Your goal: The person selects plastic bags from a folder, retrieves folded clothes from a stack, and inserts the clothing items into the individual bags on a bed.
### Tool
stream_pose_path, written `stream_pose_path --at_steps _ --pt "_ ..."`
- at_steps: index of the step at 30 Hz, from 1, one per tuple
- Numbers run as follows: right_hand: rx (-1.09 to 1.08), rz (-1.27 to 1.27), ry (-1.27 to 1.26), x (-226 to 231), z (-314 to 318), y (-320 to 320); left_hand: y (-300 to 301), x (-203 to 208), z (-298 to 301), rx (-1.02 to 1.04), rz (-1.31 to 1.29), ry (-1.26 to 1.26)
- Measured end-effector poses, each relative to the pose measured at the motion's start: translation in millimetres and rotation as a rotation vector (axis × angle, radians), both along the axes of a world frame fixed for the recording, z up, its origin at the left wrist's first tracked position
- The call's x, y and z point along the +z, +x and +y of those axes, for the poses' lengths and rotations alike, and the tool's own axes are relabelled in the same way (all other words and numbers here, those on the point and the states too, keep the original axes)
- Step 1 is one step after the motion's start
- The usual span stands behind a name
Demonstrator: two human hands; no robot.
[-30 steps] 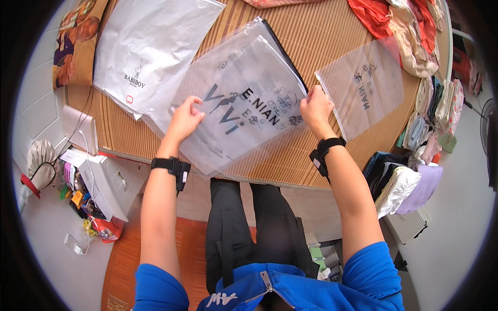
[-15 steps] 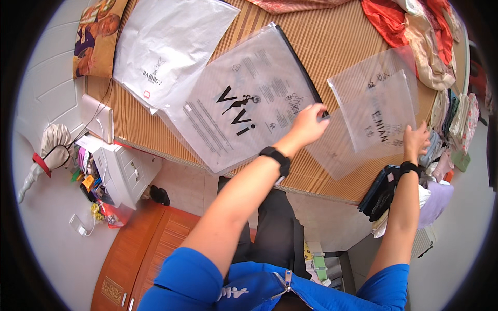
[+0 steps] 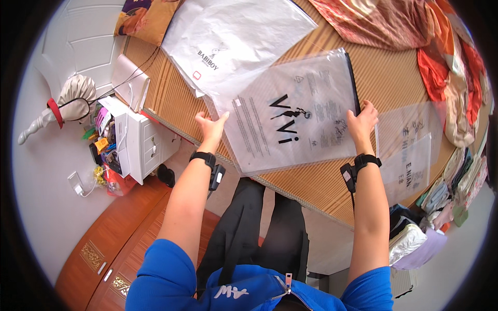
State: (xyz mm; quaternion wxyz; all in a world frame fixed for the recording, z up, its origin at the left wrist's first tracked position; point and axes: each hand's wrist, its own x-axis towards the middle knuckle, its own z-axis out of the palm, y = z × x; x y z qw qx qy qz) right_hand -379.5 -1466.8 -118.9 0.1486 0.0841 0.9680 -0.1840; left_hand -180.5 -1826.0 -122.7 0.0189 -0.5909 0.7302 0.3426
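Note:
A large frosted plastic zip bag (image 3: 298, 116) with black lettering and a small black figure lies flat on a brown striped mat (image 3: 332, 194). My left hand (image 3: 211, 129) is at its left edge, fingers spread, with the thumb touching the plastic. My right hand (image 3: 363, 124) pinches the bag's right edge, near the lower end of the black zip strip. Beyond my left hand, a white plastic bag (image 3: 236, 36) with a rabbit print partly meets the large bag. Smaller clear zip bags (image 3: 410, 140) overlap to the right of my right hand.
Red and cream cloths (image 3: 441, 78) and a patterned pink cloth (image 3: 373, 26) lie at the far right. Folded clothes (image 3: 415, 238) are stacked along the right edge. A white bedside cabinet (image 3: 142, 142) topped with small items stands left, near a printed cushion (image 3: 142, 23).
My left hand has left the zip side for the bag's left edge. My right hand has let go of the smaller bags and taken the zip side. The view has shifted.

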Motion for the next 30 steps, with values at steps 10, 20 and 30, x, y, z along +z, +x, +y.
stream_pose_path --at_steps 10,20,30 --pt "0.029 -0.141 -0.009 -32 33 -25 10 11 43 0.035 0.285 0.564" --pt "0.064 0.199 0.086 10 -38 7 54 22 16 0.005 0.273 0.610" --pt "-0.225 -0.092 -0.609 -12 -216 -34 -10 31 -31 -0.155 0.345 -0.176"
